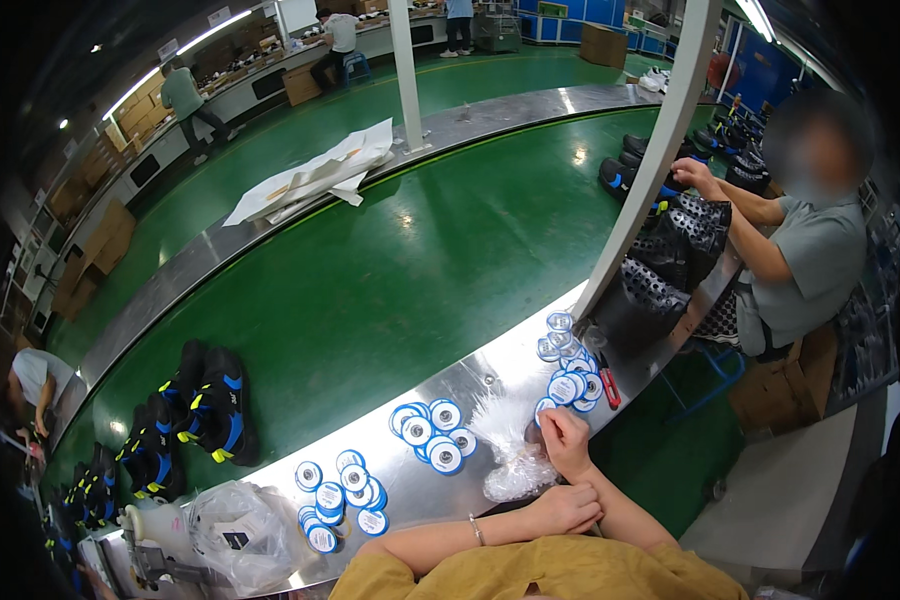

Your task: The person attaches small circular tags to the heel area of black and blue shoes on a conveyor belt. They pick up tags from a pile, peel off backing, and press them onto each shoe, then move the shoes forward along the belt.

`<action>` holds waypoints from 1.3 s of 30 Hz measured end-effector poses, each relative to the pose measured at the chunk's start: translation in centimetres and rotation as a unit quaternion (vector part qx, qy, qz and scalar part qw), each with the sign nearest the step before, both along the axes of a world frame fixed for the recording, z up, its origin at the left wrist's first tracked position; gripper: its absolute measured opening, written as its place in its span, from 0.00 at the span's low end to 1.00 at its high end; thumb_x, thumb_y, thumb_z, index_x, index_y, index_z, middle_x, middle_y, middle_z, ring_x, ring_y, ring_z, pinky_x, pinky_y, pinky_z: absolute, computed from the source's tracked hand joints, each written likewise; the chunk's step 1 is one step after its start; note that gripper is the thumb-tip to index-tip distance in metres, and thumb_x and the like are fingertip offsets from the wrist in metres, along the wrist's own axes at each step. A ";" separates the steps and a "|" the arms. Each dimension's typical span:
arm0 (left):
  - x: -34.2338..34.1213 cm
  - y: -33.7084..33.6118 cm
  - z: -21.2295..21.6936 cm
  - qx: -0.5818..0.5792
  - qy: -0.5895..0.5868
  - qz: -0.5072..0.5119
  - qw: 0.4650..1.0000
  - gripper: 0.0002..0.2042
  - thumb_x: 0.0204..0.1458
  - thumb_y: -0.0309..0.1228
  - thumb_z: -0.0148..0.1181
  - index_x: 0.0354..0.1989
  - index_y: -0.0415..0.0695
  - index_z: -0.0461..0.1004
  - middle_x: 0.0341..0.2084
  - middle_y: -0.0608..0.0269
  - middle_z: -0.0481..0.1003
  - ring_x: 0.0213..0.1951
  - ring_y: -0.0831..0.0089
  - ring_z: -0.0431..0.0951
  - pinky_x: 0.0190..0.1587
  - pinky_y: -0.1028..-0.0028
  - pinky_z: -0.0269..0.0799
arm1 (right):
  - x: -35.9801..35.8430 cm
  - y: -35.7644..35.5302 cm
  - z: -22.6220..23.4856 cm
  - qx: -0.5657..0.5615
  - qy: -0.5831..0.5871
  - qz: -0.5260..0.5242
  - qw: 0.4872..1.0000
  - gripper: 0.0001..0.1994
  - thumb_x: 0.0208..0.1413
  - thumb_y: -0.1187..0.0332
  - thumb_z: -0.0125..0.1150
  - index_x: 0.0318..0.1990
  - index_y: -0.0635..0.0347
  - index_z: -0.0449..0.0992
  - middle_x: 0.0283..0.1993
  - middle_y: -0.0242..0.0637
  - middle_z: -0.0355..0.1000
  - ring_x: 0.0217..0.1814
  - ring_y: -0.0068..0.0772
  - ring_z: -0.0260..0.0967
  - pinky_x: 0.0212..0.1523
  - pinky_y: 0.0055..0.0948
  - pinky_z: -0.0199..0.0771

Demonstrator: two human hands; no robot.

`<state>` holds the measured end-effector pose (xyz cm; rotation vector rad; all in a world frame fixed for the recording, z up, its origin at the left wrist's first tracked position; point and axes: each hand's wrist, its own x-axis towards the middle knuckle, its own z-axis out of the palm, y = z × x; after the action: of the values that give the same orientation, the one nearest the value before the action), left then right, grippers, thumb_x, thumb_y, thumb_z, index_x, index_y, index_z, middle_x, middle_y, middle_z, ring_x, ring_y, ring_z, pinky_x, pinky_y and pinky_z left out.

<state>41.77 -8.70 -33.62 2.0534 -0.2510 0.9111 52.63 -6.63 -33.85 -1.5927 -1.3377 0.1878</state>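
My right hand is closed over the steel table edge, beside a pile of round blue-and-white discs. What it holds, if anything, is hidden. My left hand, curled, lies against my right forearm; its fingertips are out of sight. Just left of my hands sits a clear plastic bag with a bundle of thin clear plastic strands sticking up from it. Farther left are two more groups of discs, one next to the bag and another nearer the table's left end.
A red-handled cutter lies by the right pile, near a white post. Beyond the steel ledge runs a green conveyor belt with black-and-blue shoes on it. A co-worker handles shoes at right. A plastic bag lies at left.
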 end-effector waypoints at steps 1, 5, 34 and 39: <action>0.0 -0.1 -0.1 -0.001 -0.001 -0.002 1.000 0.07 0.49 0.26 0.61 0.24 0.42 0.68 0.24 0.61 0.65 0.29 0.64 0.71 0.28 0.70 0.71 | 0.1 -0.1 -0.1 -0.006 0.003 -0.002 1.000 0.01 0.55 0.78 0.59 0.32 0.65 0.74 0.24 0.42 0.68 0.22 0.41 0.66 0.23 0.32 0.63; 0.0 -0.2 -0.3 -0.003 0.001 0.000 1.000 0.07 0.49 0.27 0.61 0.25 0.42 0.68 0.25 0.61 0.65 0.29 0.64 0.71 0.28 0.70 0.71 | 0.0 -0.3 -0.2 -0.012 0.007 -0.004 1.000 0.01 0.55 0.77 0.58 0.33 0.65 0.74 0.24 0.42 0.68 0.22 0.40 0.66 0.23 0.31 0.63; -0.1 0.1 0.3 0.003 0.019 0.002 1.000 0.06 0.47 0.26 0.64 0.25 0.42 0.71 0.23 0.60 0.67 0.27 0.66 0.72 0.26 0.71 0.71 | 0.1 -0.3 -0.2 0.004 0.011 0.006 1.000 0.02 0.54 0.78 0.59 0.33 0.66 0.74 0.25 0.42 0.69 0.23 0.42 0.68 0.23 0.32 0.65; 0.0 0.0 -0.1 0.003 0.013 0.003 1.000 0.06 0.47 0.26 0.64 0.25 0.42 0.71 0.23 0.60 0.67 0.26 0.66 0.72 0.26 0.72 0.70 | 0.1 -0.4 -0.2 -0.008 0.007 0.002 1.000 0.02 0.54 0.78 0.59 0.33 0.66 0.74 0.25 0.42 0.69 0.23 0.42 0.68 0.23 0.32 0.65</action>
<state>41.76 -8.75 -33.70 2.0703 -0.2344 0.8878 52.70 -7.04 -34.07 -1.6000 -1.3308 0.2126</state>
